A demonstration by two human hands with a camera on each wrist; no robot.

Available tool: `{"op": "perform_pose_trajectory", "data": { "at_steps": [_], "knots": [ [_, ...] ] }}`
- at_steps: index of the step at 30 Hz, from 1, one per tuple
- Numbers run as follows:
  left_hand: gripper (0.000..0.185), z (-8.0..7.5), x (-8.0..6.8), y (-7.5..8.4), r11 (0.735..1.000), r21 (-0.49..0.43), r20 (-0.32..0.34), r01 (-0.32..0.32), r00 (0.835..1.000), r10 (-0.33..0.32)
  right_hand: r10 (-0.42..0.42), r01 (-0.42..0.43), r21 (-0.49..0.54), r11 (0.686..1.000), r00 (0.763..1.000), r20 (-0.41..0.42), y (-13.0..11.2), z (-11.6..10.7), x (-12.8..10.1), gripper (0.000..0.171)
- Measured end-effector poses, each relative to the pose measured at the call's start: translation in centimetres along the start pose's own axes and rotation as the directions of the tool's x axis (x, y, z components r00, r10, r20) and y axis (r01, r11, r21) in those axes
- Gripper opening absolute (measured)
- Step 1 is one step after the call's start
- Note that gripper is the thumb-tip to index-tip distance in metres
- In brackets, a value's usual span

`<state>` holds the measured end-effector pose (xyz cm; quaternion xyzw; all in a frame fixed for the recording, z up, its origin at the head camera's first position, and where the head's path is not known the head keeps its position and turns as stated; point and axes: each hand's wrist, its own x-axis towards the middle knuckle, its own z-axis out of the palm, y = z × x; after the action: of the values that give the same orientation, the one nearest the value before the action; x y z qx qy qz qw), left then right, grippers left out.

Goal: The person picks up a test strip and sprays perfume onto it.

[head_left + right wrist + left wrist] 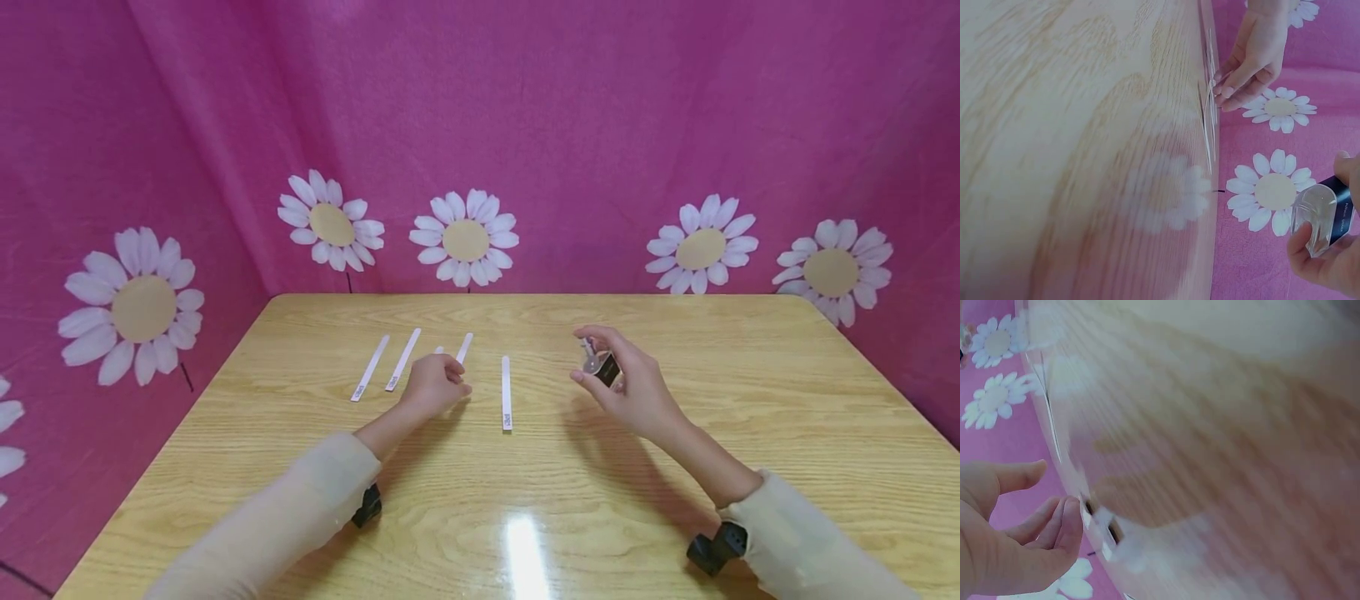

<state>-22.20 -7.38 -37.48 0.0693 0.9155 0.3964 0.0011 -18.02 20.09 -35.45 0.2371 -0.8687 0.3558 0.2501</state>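
Note:
Several narrow white paper strips with small dark print at one end lie on the table. One strip (506,387) is by itself near the middle; two others (371,367) lie farther left. My left hand (435,385) is over the strips between these, partly hiding them. In the left wrist view its thumb stands apart from the loosely bent fingers (1054,534), with nothing seen between them. My right hand (633,383) grips a small clear glass bottle (1315,215) with a black section, which looks like a perfume bottle, above the table on the right.
The wood-grain table (420,508) has a glossy surface that reflects light near its front. Behind it and on its left hangs a pink cloth (570,150) with large white daisies. A black device (716,546) is strapped at my right wrist.

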Motion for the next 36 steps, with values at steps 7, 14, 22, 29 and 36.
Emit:
{"op": "perform_pose_trajectory", "data": {
  "at_steps": [7, 14, 22, 29, 36],
  "knots": [
    [0.026, 1.4, -0.9, 1.2, 0.998, 0.009, 0.087, -0.056, 0.995, 0.055, -0.005, 0.005, -0.007, 1.000, 1.000, -0.004, 0.0, -0.2, -0.2, 0.053],
    [0.033, 3.3, -1.7, 2.4, 0.990, 0.080, 0.149, -0.119, 0.983, 0.106, -0.012, 0.012, -0.009, 1.000, 1.000, -0.006, -0.1, -0.2, -0.3, 0.053],
    [0.039, 4.2, -2.3, 3.4, 0.961, 0.221, 0.162, -0.164, 0.978, 0.129, -0.019, 0.019, -0.011, 1.000, 1.000, 0.004, 0.1, -0.2, -0.4, 0.052],
    [0.038, 3.9, -2.2, 3.2, 0.974, 0.171, 0.204, -0.147, 0.973, 0.111, 0.010, -0.010, -0.005, 1.000, 1.000, 0.024, 0.4, -0.6, -0.8, 0.052],
    [0.031, 2.8, -1.0, 1.9, 0.973, 0.042, 0.270, -0.228, 0.940, 0.208, 0.021, -0.021, -0.004, 1.000, 0.999, 0.024, 0.8, -1.3, -1.2, 0.052]
  ]
}}
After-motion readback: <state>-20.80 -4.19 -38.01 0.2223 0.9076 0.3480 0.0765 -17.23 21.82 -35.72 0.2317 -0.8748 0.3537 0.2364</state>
